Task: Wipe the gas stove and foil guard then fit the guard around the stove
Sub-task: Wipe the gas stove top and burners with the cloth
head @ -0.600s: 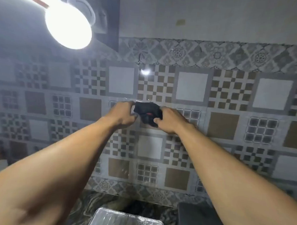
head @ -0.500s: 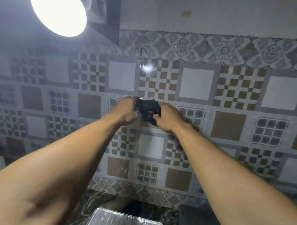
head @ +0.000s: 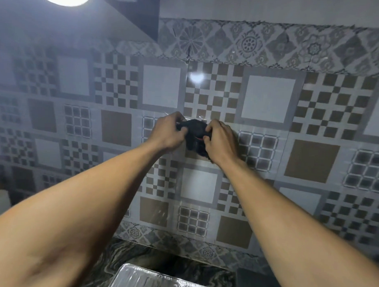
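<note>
Both your hands grip the dark cloth up at the tiled wall.
Left hand and right hand clenched on it, arms outstretched; foil guard low on the countertop (bottom edge, cropped).

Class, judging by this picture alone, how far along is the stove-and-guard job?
Nothing looks finished. In hand: the left hand and right hand grip a dark cloth held up before the tiled wall. Left: fitting the foil guard, lying flat on the counter; no stove clearly shows.

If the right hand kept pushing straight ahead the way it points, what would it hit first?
Probably the patterned tile wall. The right hand grips a dark cloth with the left hand, seemingly close to the wall, though depth is unclear.
</note>
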A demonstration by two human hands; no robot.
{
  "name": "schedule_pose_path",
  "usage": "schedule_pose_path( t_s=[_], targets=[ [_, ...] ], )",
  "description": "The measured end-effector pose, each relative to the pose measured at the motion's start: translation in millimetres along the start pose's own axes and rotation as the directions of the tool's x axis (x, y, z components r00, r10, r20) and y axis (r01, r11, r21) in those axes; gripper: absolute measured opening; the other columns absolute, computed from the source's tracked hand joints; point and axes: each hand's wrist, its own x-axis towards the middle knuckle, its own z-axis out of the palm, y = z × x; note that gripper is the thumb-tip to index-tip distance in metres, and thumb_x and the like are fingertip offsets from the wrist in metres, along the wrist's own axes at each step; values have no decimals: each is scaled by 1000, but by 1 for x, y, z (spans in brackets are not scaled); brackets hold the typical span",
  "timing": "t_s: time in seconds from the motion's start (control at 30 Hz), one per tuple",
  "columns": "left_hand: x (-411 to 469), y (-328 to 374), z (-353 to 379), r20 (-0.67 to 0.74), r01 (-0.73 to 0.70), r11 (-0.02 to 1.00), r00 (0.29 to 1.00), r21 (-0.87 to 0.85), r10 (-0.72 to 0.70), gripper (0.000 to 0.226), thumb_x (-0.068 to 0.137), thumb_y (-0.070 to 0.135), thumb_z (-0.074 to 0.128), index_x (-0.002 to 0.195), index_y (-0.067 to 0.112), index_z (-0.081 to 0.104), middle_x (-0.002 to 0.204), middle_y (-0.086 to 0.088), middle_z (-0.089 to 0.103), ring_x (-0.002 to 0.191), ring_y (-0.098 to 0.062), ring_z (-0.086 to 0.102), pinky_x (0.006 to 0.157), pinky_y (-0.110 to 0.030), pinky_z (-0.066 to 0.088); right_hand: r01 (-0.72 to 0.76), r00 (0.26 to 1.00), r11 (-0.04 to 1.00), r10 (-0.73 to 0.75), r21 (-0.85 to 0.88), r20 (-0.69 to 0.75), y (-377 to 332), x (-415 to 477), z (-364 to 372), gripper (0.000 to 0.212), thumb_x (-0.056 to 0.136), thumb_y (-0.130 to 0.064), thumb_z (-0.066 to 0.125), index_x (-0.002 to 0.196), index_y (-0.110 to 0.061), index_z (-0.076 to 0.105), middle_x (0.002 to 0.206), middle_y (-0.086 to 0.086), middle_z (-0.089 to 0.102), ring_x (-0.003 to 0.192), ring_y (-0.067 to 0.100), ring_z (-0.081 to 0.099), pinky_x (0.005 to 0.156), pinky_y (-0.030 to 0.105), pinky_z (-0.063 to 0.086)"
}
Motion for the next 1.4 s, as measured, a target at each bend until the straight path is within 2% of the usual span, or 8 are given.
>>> schedule_pose_path(
  t_s=[0.23, 0.47, 0.73, 0.87, 1.0, 1.13, 1.23, 1.4],
  targets=[
    [-13, 23, -15, 39, 47, 988, 998, -147, -41, 16, 92, 21, 60, 107, 15, 57, 102, -6, 67, 91, -21, 63, 59, -16, 42, -46, 992, 997, 38, 59, 123, -9, -8, -25, 27, 86, -13, 64, 114, -13, 66, 113, 7, 58, 104, 25, 57, 85, 37, 52],
    [-41, 41, -26, 156, 107, 978, 985, -180, -80, 11, 91, 23, 61, 99, 16, 59, 94, -8, 71, 90, -26, 68, 75, -39, 57, -143, 952, 971, 82, 189, 294, -21, -48, -63, 48, 89, -4, 50, 131, -27, 50, 116, 6, 64, 94, 23, 63, 77, 35, 55],
    [-74, 65, -35, 314, 268, 918, 934, -293, -173, 22, 84, 22, 69, 102, 13, 59, 100, -16, 70, 93, -32, 69, 81, -50, 60, -152, 937, 980, 100, 132, 334, -30, -104, -83, 51, 81, -39, 72, 123, -35, 44, 112, -3, 64, 95, 22, 62, 77, 43, 55],
    [-101, 81, -34, 462, 365, 844, 872, -392, -163, 25, 84, 17, 72, 106, 11, 62, 102, -17, 73, 96, -28, 71, 89, -47, 57, -169, 946, 984, 146, 55, 288, -22, -124, -96, 34, 90, -20, 60, 120, -30, 49, 104, 1, 63, 88, 24, 62, 71, 42, 55],
    [-137, 80, -15, 617, 460, 794, 774, -397, -141, 54, 77, 17, 80, 126, 21, 57, 106, -10, 74, 98, -23, 72, 86, -41, 57, -292, 907, 946, 227, 140, 356, 0, -143, -117, 16, 85, -21, 57, 99, -26, 64, 87, 3, 68, 78, 22, 64, 64, 36, 50],
    [-168, 85, 21, 689, 490, 835, 696, -249, -204, 9, 84, 10, 72, 93, 11, 70, 98, -11, 74, 97, -29, 71, 86, -44, 59, -345, 845, 933, 263, 100, 465, 33, -158, -136, 17, 88, -20, 54, 92, -7, 65, 91, 19, 68, 70, 19, 59, 59, 31, 38],
    [-178, 104, 35, 692, 536, 809, 679, -242, -243, 3, 88, 11, 67, 86, 9, 70, 91, -9, 74, 89, -27, 70, 74, -37, 59, -346, 815, 935, 258, 78, 520, 56, -168, -150, 18, 92, -18, 53, 102, -11, 66, 92, 5, 67, 79, 20, 62, 63, 32, 42],
    [-179, 140, 57, 751, 720, 625, 584, -303, -308, 16, 90, 3, 53, 102, -1, 63, 103, -15, 69, 92, -27, 70, 81, -35, 58, -309, 815, 939, 178, 153, 551, 86, -189, -165, 57, 86, 2, 42, 133, -25, 59, 135, 1, 60, 119, 19, 54, 96, 32, 44]
  ],
)
